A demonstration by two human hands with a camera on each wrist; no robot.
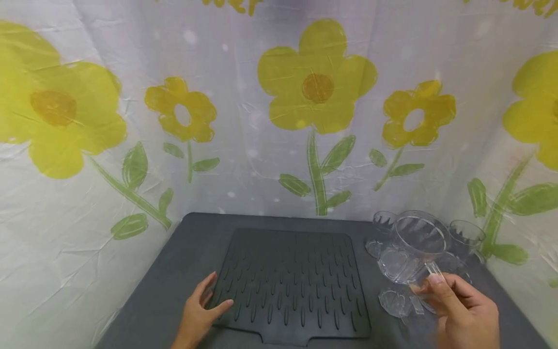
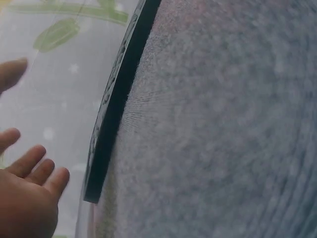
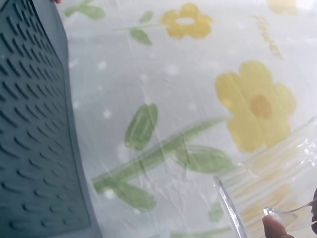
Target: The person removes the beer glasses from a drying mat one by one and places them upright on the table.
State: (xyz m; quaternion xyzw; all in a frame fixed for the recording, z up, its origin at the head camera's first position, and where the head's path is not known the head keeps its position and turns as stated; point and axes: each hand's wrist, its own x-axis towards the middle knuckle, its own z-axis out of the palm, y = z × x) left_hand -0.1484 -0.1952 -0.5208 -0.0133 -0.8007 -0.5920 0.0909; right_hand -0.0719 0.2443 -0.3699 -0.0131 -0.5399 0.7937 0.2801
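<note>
My right hand [image 1: 465, 308] grips the handle of a clear mug [image 1: 407, 249], thumb on top, at the right side of the dark table. In the right wrist view the clear mug [image 3: 267, 198] shows at lower right, a thumb on its handle. Fingers spread and holding nothing, my left hand [image 1: 199, 308] is at the near left edge of a black ridged mat [image 1: 289, 286]. In the left wrist view the left hand [image 2: 29, 198] has its fingers apart, beside the dark slab edge [image 2: 114, 119].
Clear cups [image 1: 468, 235] stand behind the mug, partly hidden by it. Another clear piece [image 1: 394, 303] lies close to the right hand. The dark table [image 1: 161, 286] borders a white cloth [image 1: 244, 160] printed with yellow flowers. Blurred grey fabric [image 2: 213, 124] fills much of the left wrist view.
</note>
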